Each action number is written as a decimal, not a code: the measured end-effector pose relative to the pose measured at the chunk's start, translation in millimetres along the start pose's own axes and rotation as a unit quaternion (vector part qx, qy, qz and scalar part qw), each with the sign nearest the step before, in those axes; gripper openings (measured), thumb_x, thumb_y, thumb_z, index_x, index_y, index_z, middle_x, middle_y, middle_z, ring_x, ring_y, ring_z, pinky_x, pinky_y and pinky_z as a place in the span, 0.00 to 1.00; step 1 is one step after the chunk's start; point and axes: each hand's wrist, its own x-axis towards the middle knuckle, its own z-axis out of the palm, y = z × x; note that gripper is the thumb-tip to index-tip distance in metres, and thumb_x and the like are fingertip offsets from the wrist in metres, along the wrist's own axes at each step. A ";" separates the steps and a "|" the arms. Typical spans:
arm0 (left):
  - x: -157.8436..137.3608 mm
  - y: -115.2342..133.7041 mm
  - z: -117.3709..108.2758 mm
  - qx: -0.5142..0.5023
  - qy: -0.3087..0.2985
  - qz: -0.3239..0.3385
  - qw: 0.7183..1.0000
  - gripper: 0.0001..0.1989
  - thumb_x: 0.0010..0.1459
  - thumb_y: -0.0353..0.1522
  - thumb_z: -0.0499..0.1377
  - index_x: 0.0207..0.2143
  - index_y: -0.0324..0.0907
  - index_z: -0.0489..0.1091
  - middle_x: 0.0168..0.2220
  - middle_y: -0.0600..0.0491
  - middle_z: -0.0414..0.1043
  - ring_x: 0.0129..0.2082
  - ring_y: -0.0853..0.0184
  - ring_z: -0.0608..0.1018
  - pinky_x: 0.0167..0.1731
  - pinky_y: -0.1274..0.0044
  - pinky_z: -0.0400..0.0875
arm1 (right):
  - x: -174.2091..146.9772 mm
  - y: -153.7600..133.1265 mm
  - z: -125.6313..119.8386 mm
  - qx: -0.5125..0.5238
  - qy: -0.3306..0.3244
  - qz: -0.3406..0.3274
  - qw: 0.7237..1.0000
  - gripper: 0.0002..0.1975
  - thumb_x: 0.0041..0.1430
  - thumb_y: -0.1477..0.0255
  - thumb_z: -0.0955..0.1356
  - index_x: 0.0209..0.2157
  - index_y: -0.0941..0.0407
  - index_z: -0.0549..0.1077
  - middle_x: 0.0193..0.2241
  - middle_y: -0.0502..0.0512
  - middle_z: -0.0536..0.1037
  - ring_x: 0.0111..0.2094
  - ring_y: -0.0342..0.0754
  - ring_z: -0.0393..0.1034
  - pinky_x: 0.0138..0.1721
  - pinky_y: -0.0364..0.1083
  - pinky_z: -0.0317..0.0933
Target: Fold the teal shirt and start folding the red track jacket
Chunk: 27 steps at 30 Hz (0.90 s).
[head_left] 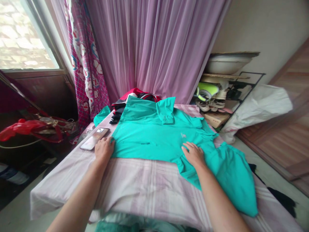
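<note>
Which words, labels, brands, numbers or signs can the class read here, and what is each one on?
None can be read.
Pale mark on the green garment, near the right hand: too small to read.
Dark mark on the same garment, between the hands: too blurred to tell whether it is lettering.

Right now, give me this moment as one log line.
left hand: at edge of teal garment, beside phone | right hand: on garment near small logo | garment: spread on plaid tablecloth
</note>
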 end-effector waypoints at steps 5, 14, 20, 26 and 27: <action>-2.3 -1.9 -4.5 -0.003 -0.012 -0.018 1.000 0.25 0.67 0.42 0.44 0.54 0.44 0.75 0.49 0.39 0.78 0.50 0.47 0.78 0.46 0.61 0.70 | -0.9 -3.0 -4.9 0.015 -0.005 0.008 1.000 0.20 0.68 0.65 0.59 0.55 0.49 0.76 0.62 0.56 0.72 0.64 0.53 0.60 0.63 0.57 0.52; -0.9 -3.2 -9.7 0.002 -0.037 -0.035 0.999 0.26 0.66 0.44 0.45 0.54 0.43 0.76 0.46 0.37 0.80 0.48 0.44 0.79 0.44 0.58 0.71 | -1.9 -3.3 -14.0 0.038 -0.019 0.047 0.998 0.21 0.68 0.64 0.59 0.57 0.51 0.74 0.63 0.57 0.70 0.65 0.53 0.59 0.65 0.58 0.49; -3.3 -2.3 -17.5 0.012 -0.071 -0.047 0.996 0.31 0.67 0.46 0.40 0.57 0.43 0.73 0.47 0.36 0.80 0.50 0.46 0.79 0.47 0.59 0.70 | -2.5 0.9 -23.9 0.023 -0.035 0.181 0.983 0.28 0.70 0.60 0.56 0.64 0.56 0.66 0.67 0.65 0.61 0.68 0.61 0.53 0.64 0.65 0.48; -6.2 1.6 -21.1 0.027 -0.083 -0.054 0.995 0.30 0.68 0.44 0.40 0.58 0.43 0.72 0.45 0.35 0.80 0.50 0.47 0.79 0.48 0.61 0.69 | -1.2 -3.5 -33.8 0.015 -0.082 0.199 0.976 0.30 0.70 0.58 0.56 0.67 0.55 0.63 0.69 0.66 0.56 0.70 0.62 0.47 0.66 0.67 0.44; -6.3 1.5 -20.9 0.031 -0.084 -0.050 0.995 0.30 0.68 0.44 0.40 0.59 0.43 0.72 0.45 0.35 0.80 0.49 0.47 0.79 0.48 0.61 0.69 | -0.2 -2.4 -34.7 0.013 -0.082 0.196 0.977 0.30 0.69 0.57 0.56 0.67 0.55 0.62 0.69 0.66 0.56 0.70 0.63 0.46 0.66 0.68 0.44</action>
